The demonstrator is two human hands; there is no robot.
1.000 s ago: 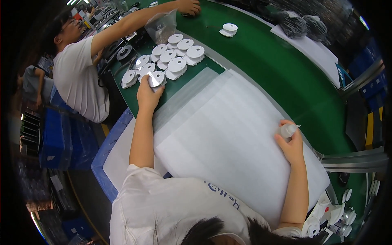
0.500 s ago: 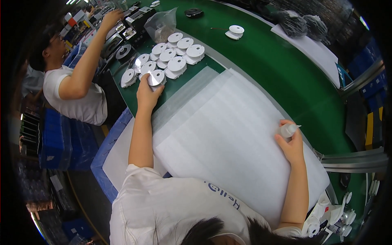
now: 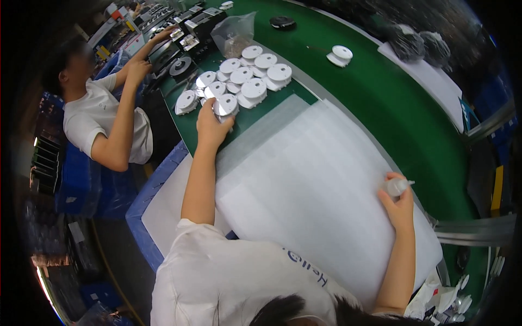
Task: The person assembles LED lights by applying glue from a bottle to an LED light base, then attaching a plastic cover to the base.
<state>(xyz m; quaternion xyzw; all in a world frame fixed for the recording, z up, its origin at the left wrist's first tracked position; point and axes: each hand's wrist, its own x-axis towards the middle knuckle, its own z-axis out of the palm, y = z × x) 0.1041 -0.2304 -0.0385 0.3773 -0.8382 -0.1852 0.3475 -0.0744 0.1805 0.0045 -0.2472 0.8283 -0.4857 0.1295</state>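
Observation:
At the near edge of a cluster of white round parts, my left hand is closed round one white disc-topped part. Thumb and fingers grip its sides, and its shiny top faces up. Several similar parts, each a disc on a wider white base, stand close together just beyond. Over to the right, my right hand holds a small translucent squeeze bottle. Its narrow nozzle points right, away from the palm. Beneath that hand lies a stack of white foam sheets.
One more white part with a thin wire and a black oval object sit on the green bench. A clear bag stands behind the cluster. At far left, a co-worker handles black equipment.
The whole view has shifted, so things appear farther right and slightly lower. Both my hands keep their grips. The co-worker's forearm has come down, and both their hands now show at the equipment.

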